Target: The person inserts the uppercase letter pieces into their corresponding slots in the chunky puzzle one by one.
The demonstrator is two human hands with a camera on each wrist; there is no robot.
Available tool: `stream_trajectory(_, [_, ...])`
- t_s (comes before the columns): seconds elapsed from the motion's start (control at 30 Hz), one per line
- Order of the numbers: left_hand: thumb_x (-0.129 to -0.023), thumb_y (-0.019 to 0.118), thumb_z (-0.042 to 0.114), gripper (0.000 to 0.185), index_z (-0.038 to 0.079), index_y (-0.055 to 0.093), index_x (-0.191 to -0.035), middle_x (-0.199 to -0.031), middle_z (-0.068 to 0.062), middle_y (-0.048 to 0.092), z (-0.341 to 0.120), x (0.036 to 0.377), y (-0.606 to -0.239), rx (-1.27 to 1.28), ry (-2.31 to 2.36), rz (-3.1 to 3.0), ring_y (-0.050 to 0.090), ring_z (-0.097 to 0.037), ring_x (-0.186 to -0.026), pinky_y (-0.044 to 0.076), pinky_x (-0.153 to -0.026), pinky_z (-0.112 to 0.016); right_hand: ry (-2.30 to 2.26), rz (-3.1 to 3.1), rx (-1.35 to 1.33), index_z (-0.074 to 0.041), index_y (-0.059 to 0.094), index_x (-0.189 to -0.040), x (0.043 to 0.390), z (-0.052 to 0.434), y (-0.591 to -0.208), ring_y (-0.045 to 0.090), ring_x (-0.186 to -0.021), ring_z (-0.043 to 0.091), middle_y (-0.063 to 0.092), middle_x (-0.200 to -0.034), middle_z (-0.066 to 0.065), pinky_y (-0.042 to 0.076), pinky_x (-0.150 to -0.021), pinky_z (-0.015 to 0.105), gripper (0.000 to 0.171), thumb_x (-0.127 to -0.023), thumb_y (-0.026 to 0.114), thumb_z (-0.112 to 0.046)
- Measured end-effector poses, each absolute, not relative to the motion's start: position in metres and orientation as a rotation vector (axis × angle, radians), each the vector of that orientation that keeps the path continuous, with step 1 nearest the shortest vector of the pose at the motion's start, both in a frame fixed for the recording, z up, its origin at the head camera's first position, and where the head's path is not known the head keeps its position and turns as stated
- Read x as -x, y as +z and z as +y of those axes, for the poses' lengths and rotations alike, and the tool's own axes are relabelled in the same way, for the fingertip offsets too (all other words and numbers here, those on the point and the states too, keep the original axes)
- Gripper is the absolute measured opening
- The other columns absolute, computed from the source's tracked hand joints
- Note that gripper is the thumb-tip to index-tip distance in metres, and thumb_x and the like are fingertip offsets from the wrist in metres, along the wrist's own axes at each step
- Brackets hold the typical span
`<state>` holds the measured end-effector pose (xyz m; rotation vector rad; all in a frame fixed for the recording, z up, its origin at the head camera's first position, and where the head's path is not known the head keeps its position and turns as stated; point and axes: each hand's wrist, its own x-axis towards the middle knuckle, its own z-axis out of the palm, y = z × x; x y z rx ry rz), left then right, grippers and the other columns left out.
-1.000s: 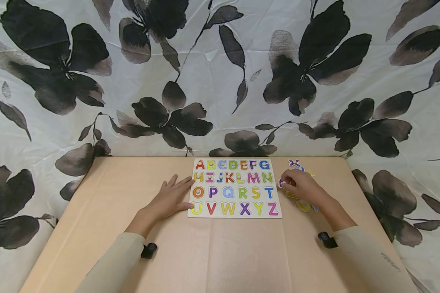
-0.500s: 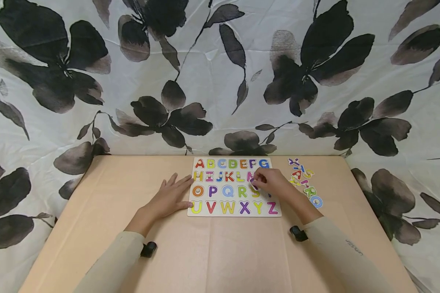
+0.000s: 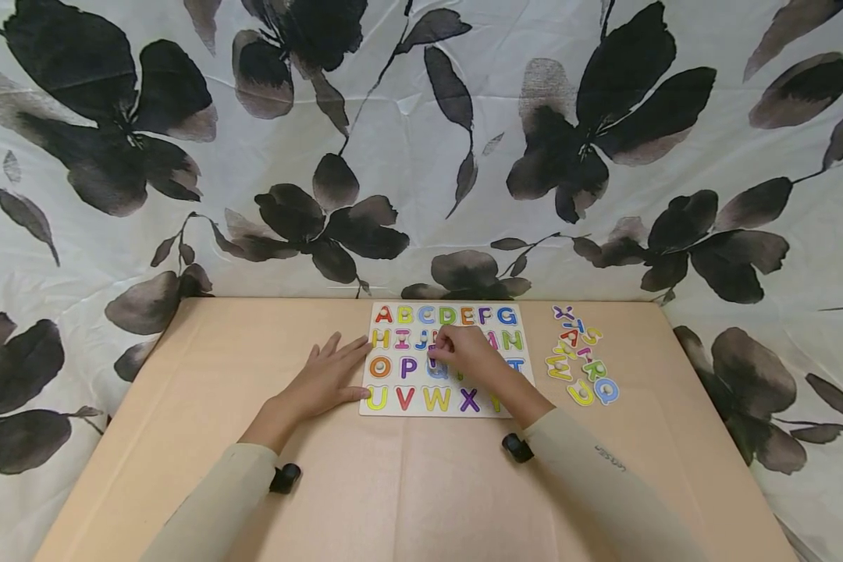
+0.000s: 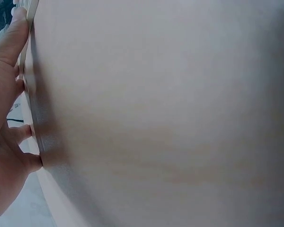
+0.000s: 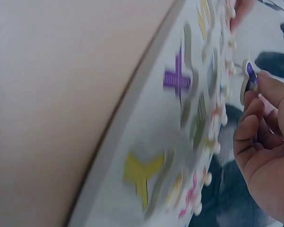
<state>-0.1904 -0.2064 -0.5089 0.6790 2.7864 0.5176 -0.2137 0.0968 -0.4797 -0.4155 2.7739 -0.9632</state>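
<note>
A white alphabet puzzle board (image 3: 391, 412) with rows of coloured letters lies at the far middle of the table. My left hand (image 3: 319, 382) rests along its left edge, fingers spread and fairly straight; the left wrist view shows the fingertips touching down. Above the board's middle, my right hand (image 3: 467, 351) pinches a purple letter piece (image 5: 251, 75) between thumb and fingers. The piece is tilted edge-on in the right wrist view, so its letter is hard to read. This hand covers parts of the second and third rows.
Several loose letter pieces lie right of the board, among them a blue Q (image 3: 606, 391), a green R (image 3: 594, 369) and a yellow U (image 3: 580, 393). White knobs stand up from letters in the board's far rows. Behind the tan table (image 3: 323, 499) hangs a floral cloth (image 3: 407, 257).
My right hand has gone from the loose pieces at the right, leftward over the board, carrying the purple letter piece. My left hand has stayed at the board's left edge.
</note>
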Motion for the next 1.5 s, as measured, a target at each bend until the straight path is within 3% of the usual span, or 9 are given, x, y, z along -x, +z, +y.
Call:
stream_trajectory(0.3, [-0.088, 0.073, 0.059, 0.092, 0.019, 0.035, -0.163, -0.171, -0.003, 0.030, -0.207, 0.188, -0.507, -0.679, 0.515, 2.780, 0.013, -0.049, -0.158, 0.011, -0.119, -0.078, -0.953, 2.777, 0.417, -0.016, 0.060, -0.082, 0.210, 0.063, -0.490, 0.053, -0.063, 0.009, 0.057, -0.070, -0.003, 0.040, -0.054, 0.021, 0.028, -0.094, 0.077, -0.034])
stream_trajectory(0.57, [-0.089, 0.073, 0.059, 0.092, 0.019, 0.036, -0.162, -0.170, -0.003, 0.030, -0.208, 0.189, -0.508, -0.699, 0.507, 2.787, 0.014, -0.049, -0.157, 0.013, -0.118, -0.078, -0.797, 2.844, 0.439, -0.016, 0.056, -0.078, 0.209, 0.044, -0.499, 0.050, -0.062, 0.010, 0.055, -0.066, -0.004, 0.041, -0.059, 0.024, 0.032, -0.096, 0.075, -0.036])
stream_trajectory(1.0, [-0.089, 0.073, 0.059, 0.092, 0.018, 0.036, -0.162, -0.170, -0.004, 0.030, -0.208, 0.188, -0.506, -0.695, 0.513, 2.780, 0.013, -0.050, -0.157, 0.013, -0.118, -0.079, -0.721, 2.799, 0.464, -0.014, 0.058, -0.078, 0.209, 0.035, -0.494, 0.055, -0.060, 0.009, 0.059, -0.069, -0.002, 0.043, -0.052, 0.020, 0.029, -0.095, 0.077, -0.029])
stream_trajectory(1.23, [-0.088, 0.073, 0.059, 0.092, 0.018, 0.036, -0.162, -0.170, -0.005, 0.031, -0.208, 0.188, -0.505, -0.694, 0.515, 2.775, 0.014, -0.051, -0.157, 0.013, -0.117, -0.079, -0.744, 2.780, 0.478, -0.012, 0.064, -0.084, 0.208, 0.038, -0.492, 0.055, -0.062, 0.009, 0.059, -0.067, -0.002, 0.042, -0.054, 0.019, 0.019, -0.094, 0.077, -0.022])
stream_trajectory(1.5, [-0.088, 0.073, 0.059, 0.092, 0.018, 0.037, -0.162, -0.170, -0.005, 0.031, -0.207, 0.190, -0.504, -0.695, 0.524, 2.774, 0.014, -0.051, -0.157, 0.012, -0.117, -0.079, -0.854, 2.745, 0.507, -0.013, 0.068, -0.098, 0.203, 0.061, -0.479, 0.055, -0.074, 0.010, 0.058, -0.077, -0.003, 0.045, -0.063, 0.022, 0.014, -0.094, 0.077, -0.023])
